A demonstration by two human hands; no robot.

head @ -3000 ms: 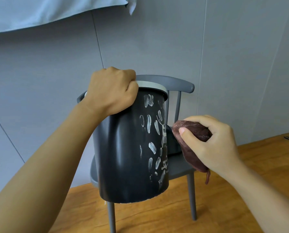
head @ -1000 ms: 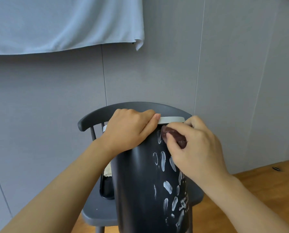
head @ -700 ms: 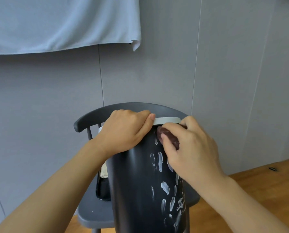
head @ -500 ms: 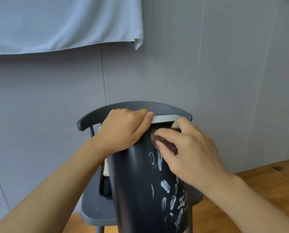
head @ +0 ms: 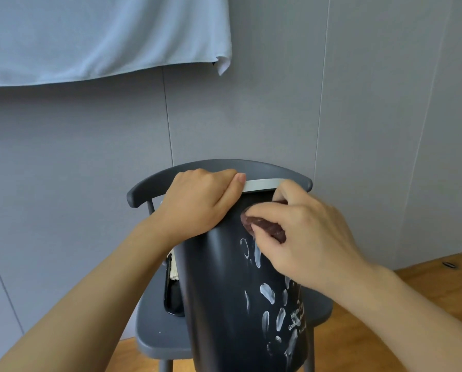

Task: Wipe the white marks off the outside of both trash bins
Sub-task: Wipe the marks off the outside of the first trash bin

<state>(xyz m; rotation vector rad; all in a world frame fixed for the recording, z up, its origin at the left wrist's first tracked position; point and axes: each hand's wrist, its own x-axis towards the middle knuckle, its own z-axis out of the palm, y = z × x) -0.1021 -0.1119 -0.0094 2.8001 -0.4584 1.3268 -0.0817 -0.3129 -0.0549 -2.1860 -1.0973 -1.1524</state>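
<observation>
Above: dark trash bin [head: 219, 291] tilted, long axis near-vertical, rim leaning away.
Left hand [head: 200, 202] grips rim; right hand [head: 302, 237] fingers clamp brown cloth [head: 264, 228] against it.

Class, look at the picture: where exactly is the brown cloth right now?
In the head view, the brown cloth is right of centre, gripped by the right hand against the dark bin's upper side, just below its grey rim.

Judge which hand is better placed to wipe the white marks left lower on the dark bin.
Right. The right hand already grips the brown cloth against the bin, just above the remaining white marks. The left hand grips the pale rim, steadying the bin.
</observation>
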